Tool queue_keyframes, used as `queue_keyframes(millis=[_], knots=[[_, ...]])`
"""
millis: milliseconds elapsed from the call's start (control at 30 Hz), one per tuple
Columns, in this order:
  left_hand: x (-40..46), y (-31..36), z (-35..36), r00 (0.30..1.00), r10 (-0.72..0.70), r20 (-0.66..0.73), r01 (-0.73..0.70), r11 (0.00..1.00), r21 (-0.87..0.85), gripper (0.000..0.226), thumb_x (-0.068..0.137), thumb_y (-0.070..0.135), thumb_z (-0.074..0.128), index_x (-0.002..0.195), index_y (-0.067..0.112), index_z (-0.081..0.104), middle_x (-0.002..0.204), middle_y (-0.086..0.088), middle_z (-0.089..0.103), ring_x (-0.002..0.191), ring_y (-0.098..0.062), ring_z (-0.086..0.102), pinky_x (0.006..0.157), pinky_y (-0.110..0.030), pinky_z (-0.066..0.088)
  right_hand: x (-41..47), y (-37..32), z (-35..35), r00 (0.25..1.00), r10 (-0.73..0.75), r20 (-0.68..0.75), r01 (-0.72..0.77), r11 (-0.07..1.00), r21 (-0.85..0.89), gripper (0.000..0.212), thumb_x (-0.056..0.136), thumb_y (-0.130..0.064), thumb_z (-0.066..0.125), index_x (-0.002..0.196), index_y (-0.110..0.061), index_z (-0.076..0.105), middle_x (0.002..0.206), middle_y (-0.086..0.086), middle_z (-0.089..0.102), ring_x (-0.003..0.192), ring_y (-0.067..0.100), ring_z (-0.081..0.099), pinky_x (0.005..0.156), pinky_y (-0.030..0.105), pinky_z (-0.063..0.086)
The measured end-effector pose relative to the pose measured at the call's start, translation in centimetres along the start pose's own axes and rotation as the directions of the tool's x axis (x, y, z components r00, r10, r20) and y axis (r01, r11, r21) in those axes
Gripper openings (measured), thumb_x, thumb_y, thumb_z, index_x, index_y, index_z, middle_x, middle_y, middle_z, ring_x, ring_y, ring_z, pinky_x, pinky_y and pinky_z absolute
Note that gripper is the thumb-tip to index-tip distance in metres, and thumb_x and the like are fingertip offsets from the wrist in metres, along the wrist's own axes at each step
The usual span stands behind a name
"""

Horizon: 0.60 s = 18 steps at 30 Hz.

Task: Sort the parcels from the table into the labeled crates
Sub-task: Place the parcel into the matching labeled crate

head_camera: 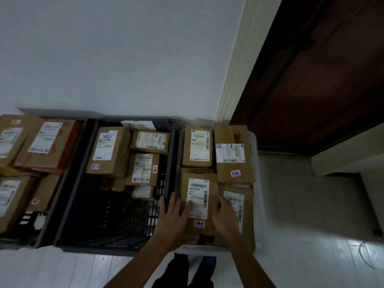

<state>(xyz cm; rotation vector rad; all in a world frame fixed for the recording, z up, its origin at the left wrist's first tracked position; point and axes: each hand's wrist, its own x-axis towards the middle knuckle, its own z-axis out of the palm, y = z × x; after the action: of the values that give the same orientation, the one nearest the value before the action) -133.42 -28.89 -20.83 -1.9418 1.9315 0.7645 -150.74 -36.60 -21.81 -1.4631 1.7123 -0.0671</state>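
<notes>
Down by the wall, the parcel (198,202) was a brown cardboard box with a white shipping label carrying barcodes on its upper face and a small white sticker edged in orange, with blue handwriting, near its close end. It lay in the white crate (256,196) on the right, on top of other brown parcels packed there, in the near left part of that crate.

Both hands were on it. The left hand (174,219) clasped the box's left side, its fingers lying along that edge and its thumb resting across the white label. The right hand (225,215) gripped the right side, fingers curled against the edge, just beside the neighbouring labelled parcel (239,206). So the box sat between the two hands, with the orange-edged sticker showing in the gap between them.

Just left of the white crate stood a dark crate (68,204), partly filled with smaller brown parcels toward the wall. Further left another dark crate (27,221) held larger boxes.
</notes>
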Motion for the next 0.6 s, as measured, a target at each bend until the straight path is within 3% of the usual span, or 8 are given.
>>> queue_keyframes(millis=[67, 167, 400, 500, 600], knots=[[0.9, -0.4, -0.7, 1.000, 0.005, 0.015, -0.006, 1.000, 0.031, 0.110, 0.061, 0.093, 0.039, 0.135, 0.014, 0.058, 0.128, -0.028, 0.061, 0.128, -0.051, 0.051, 0.106, -0.067, 0.019, 0.4, -0.3, -0.2, 1.000, -0.008, -0.009, 0.008, 1.000, 0.000, 0.030, 0.106, -0.030, 0.046, 0.132, -0.019, 0.055, 0.114, -0.001, 0.065, 0.097, 0.011, 0.064, 0.086, 0.031, 0.056], [2.0, -0.9, -1.6, 1.000, 0.002, 0.012, -0.003, 0.999, 0.044, 0.108, 0.062, 0.090, 0.031, 0.131, 0.012, 0.062, 0.124, -0.031, 0.062, 0.124, -0.052, 0.054, 0.104, -0.068, 0.020, 0.9, -1.0, -0.3, 1.000, -0.018, -0.004, 0.018, 1.000, 0.004, 0.027, 0.106, -0.028, 0.046, 0.130, -0.019, 0.054, 0.114, -0.001, 0.065, 0.096, 0.011, 0.062, 0.082, 0.025, 0.051], [2.7, -1.9, -1.7, 0.999, 0.033, 0.007, -0.033, 0.998, 0.053, 0.109, 0.062, 0.093, 0.034, 0.135, 0.015, 0.052, 0.134, -0.031, 0.056, 0.127, -0.052, 0.052, 0.105, -0.067, 0.019, 0.9, -1.4, -0.4, 0.998, -0.048, -0.033, 0.047, 0.998, -0.050, 0.025, 0.106, -0.027, 0.047, 0.126, -0.017, 0.057, 0.116, 0.001, 0.063, 0.110, 0.017, 0.061, 0.094, 0.030, 0.049], [2.7, -1.9, -2.0, 0.998, 0.062, -0.006, -0.061, 0.993, 0.098, 0.111, 0.063, 0.094, 0.034, 0.136, 0.013, 0.057, 0.145, -0.026, 0.049, 0.136, -0.049, 0.043, 0.106, -0.071, 0.018, 0.4, 0.1, -1.3, 0.975, 0.010, -0.220, -0.042, 0.989, -0.143, 0.034, 0.103, -0.031, 0.052, 0.134, -0.018, 0.056, 0.133, 0.006, 0.059, 0.127, 0.024, 0.053, 0.108, 0.044, 0.044], [2.6, -1.8, -2.4, 0.996, 0.088, -0.020, -0.083, 0.983, 0.165, 0.119, 0.069, 0.095, 0.027, 0.149, 0.009, 0.044, 0.161, -0.023, 0.025, 0.151, -0.044, 0.013, 0.115, -0.068, -0.002, 0.0, 2.1, -2.7, 0.937, 0.137, -0.322, -0.195, 0.968, -0.156, 0.046, 0.100, -0.037, 0.055, 0.143, -0.022, 0.046, 0.146, 0.010, 0.046, 0.137, 0.031, 0.040, 0.113, 0.050, 0.037]])
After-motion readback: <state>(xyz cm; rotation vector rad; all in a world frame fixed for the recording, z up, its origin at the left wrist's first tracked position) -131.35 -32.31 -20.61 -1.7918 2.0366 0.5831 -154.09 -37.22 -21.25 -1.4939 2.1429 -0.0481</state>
